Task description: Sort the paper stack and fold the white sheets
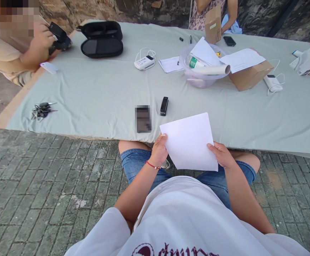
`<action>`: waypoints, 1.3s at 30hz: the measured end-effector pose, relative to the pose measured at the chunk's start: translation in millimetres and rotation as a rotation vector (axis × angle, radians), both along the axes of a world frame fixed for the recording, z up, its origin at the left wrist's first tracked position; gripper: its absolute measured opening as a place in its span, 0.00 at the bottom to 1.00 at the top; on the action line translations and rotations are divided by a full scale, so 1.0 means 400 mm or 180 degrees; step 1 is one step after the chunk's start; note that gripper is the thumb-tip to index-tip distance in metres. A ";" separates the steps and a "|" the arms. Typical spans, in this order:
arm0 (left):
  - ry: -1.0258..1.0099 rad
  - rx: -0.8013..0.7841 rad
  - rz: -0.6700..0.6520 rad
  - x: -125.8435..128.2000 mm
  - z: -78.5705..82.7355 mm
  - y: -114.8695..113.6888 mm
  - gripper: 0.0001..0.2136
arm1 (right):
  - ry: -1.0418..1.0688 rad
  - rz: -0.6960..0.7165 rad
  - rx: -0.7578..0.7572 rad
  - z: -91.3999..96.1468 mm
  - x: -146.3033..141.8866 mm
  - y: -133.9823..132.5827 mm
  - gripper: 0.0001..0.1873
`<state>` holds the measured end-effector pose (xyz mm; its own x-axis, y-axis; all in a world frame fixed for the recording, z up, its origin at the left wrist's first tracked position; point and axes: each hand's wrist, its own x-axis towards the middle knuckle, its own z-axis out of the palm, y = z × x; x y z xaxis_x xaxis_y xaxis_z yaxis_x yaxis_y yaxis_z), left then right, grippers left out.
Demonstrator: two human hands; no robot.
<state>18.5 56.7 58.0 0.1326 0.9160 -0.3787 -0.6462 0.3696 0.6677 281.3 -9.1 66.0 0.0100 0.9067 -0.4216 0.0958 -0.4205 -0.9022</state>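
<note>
A blank white sheet of paper [188,142] is held over my lap and the table's near edge; whether it is one sheet or a few I cannot tell. My left hand [159,151] pinches its left edge, thumb on top. On the right edge, my right hand [221,153] grips with the thumb over the paper and the other fingers underneath, partly hidden. Just beyond the paper lies a black stapler [164,106]. Left of the stapler is a dark rectangular object [143,119], blurred out, on the cloth.
The cloth-covered table [96,103] carries keys [43,110], an open black case [101,39], a white device with a cord [144,62], a plastic basin [197,80] with papers and a roll, and a cardboard box [251,76]. Other people sit at the left, far side and right.
</note>
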 end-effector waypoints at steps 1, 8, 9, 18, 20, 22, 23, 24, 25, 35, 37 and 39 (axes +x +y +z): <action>-0.0009 -0.0022 0.0010 0.001 0.001 -0.002 0.18 | 0.0109 -0.0024 -0.0047 0.001 0.001 -0.002 0.25; 0.0209 -0.0051 0.0252 -0.003 -0.024 -0.004 0.15 | 0.0230 0.0258 -0.0194 0.005 0.002 -0.007 0.23; 0.0224 -0.0060 0.0257 -0.003 -0.025 -0.004 0.15 | 0.0203 0.0277 -0.0201 0.003 0.001 -0.007 0.23; 0.0327 0.0062 0.0203 -0.003 -0.003 -0.008 0.16 | 0.0445 0.0085 -0.0203 -0.020 -0.012 0.000 0.23; 0.0379 0.0141 0.0102 -0.003 0.000 -0.011 0.16 | 0.0254 -0.0042 -0.0049 -0.025 -0.013 0.004 0.24; 0.0419 0.0203 -0.0099 -0.001 0.000 -0.017 0.17 | 0.0008 -0.0176 0.0139 -0.030 -0.013 0.011 0.25; 0.0449 0.0217 -0.0216 0.002 -0.001 -0.022 0.17 | -0.0100 -0.0231 0.0247 -0.031 -0.013 0.016 0.25; 0.0490 0.0221 -0.0320 0.005 -0.002 -0.026 0.18 | -0.0211 -0.0279 0.0373 -0.030 -0.012 0.022 0.26; 0.0538 0.0221 -0.0412 0.008 -0.004 -0.031 0.18 | -0.0350 -0.0325 0.0513 -0.027 -0.011 0.030 0.27; 0.0729 0.0153 -0.0709 0.018 -0.016 -0.042 0.19 | -0.2095 0.0456 0.1140 0.054 0.026 0.121 0.23; 0.0776 0.0111 -0.0662 0.014 -0.020 -0.040 0.19 | -0.2193 0.0562 0.1072 0.060 0.028 0.130 0.21; 0.0809 0.0064 -0.0580 0.010 -0.024 -0.038 0.18 | -0.2203 0.0557 0.1070 0.066 0.025 0.133 0.20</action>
<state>22.4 41.5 48.6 0.1987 0.8935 -0.4027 -0.3821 0.4490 0.8077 291.4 44.0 92.3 0.0154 0.9971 -0.0745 0.7216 -0.0627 -0.6894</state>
